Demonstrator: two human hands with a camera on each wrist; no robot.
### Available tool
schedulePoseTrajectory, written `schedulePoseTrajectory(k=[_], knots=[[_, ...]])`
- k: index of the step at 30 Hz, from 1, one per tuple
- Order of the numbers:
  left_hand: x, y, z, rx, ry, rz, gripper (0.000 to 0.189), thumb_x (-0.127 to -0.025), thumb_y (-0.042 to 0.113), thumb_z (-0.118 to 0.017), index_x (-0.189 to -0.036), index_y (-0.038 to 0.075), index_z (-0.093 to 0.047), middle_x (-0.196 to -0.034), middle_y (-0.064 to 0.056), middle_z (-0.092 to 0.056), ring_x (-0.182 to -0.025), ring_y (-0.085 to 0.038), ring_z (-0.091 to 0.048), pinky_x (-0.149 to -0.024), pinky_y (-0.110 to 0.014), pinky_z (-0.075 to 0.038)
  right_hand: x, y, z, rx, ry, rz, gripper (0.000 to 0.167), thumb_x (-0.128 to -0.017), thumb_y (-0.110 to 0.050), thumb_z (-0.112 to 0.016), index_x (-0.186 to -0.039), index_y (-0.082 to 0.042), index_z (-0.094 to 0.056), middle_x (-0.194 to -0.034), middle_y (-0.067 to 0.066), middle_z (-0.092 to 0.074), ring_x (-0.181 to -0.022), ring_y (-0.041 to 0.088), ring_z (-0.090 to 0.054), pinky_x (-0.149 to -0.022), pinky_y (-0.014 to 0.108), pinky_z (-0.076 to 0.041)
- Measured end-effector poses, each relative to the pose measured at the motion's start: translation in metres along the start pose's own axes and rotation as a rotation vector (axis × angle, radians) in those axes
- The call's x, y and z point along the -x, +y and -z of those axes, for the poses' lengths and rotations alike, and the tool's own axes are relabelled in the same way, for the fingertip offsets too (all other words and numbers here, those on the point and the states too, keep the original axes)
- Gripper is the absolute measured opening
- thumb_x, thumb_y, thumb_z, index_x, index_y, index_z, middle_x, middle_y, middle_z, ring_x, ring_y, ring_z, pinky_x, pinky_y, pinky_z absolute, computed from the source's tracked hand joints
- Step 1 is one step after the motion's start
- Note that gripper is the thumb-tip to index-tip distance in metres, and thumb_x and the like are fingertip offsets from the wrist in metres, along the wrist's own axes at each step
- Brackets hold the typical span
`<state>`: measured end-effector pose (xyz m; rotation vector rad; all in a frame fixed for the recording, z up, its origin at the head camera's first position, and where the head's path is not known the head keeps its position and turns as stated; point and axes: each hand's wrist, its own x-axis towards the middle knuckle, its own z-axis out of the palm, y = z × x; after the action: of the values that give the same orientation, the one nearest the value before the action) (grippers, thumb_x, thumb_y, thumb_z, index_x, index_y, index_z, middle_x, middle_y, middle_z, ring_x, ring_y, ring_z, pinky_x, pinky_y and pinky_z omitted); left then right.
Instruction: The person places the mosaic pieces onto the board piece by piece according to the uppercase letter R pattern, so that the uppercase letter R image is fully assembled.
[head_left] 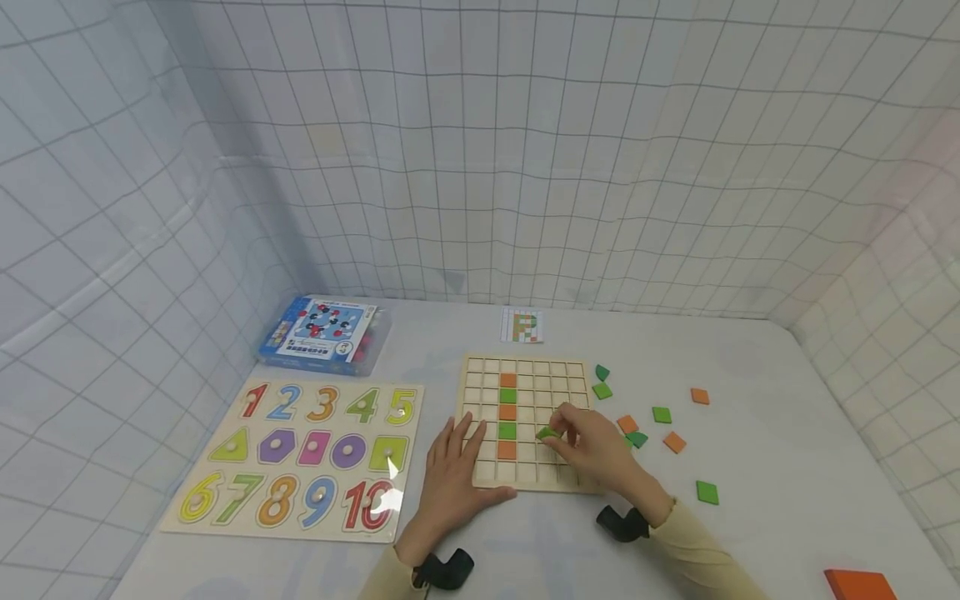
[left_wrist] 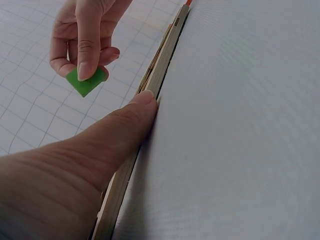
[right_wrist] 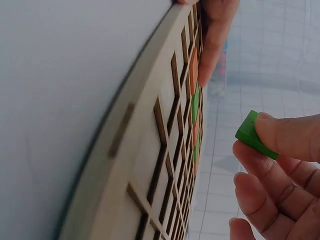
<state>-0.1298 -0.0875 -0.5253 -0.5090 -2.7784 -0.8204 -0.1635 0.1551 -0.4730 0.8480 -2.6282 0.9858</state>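
We identify the grid board (head_left: 536, 488) as matt wood. We rate the green tile (right_wrist: 248, 129) smooth, with a satin, painted look. We class the number board (head_left: 306, 423) as glossy, with glare at its lower right corner; the box (head_left: 324, 335) as shiny plastic, transparent at one end; the backdrop (head_left: 480, 183) as creased cloth; the card (head_left: 522, 325) as paper; the sleeves (head_left: 690, 542) as cloth.

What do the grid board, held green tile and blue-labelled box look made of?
Grid board: probably wood, matt, unpainted; pale edge, browned cell walls.
Held green tile: painted wood or plastic, can't tell; smooth, even green, no visible grain.
Blue-labelled box: likely clear, smooth plastic; reddish shapes show through its right end.
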Motion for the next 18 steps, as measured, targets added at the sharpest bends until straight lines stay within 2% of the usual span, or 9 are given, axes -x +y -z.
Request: schedulePoseTrajectory(k=[5,12,18], knots=[[0.001,-0.001,0.0,0.002,-0.003,-0.002,0.103,-0.065,0.062,-0.076,-0.143,0.005,-0.042,-0.15,-0.015,-0.027,-0.137,-0.041,-0.017,-0.105,-0.057,-0.02,-0.002,-0.012,-0.015,-0.018,-0.086,-0.023,0.022,-0.079,-0.017,-0.079,-0.082,-0.021,-0.057,-0.068,-0.018,-0.054,-0.056,0.001,-0.043,-0.049,0.021,-0.038],[0.001,-0.001,0.0,0.003,0.014,-0.016,0.102,-0.065,0.062,-0.076,-0.142,0.004,-0.042,-0.149,-0.016,-0.028,-0.137,-0.041,-0.018,-0.105,-0.057,-0.02,-0.005,-0.025,-0.027,0.028,-0.201,-0.038,0.02,-0.077,-0.021,-0.079,-0.079,-0.022,-0.06,-0.067,-0.019,-0.053,-0.057,0.001,-0.045,-0.051,0.02,-0.039],[0.002,-0.002,-0.001,-0.002,0.027,-0.028,0.102,-0.065,0.063,-0.076,-0.142,0.004,-0.043,-0.149,-0.017,-0.029,-0.136,-0.041,-0.019,-0.104,-0.057,-0.021,-0.006,-0.031,-0.035,0.049,-0.238,-0.051,0.02,-0.078,-0.023,-0.079,-0.078,-0.021,-0.059,-0.071,-0.016,-0.057,-0.062,0.0,-0.05,-0.057,0.021,-0.042]])
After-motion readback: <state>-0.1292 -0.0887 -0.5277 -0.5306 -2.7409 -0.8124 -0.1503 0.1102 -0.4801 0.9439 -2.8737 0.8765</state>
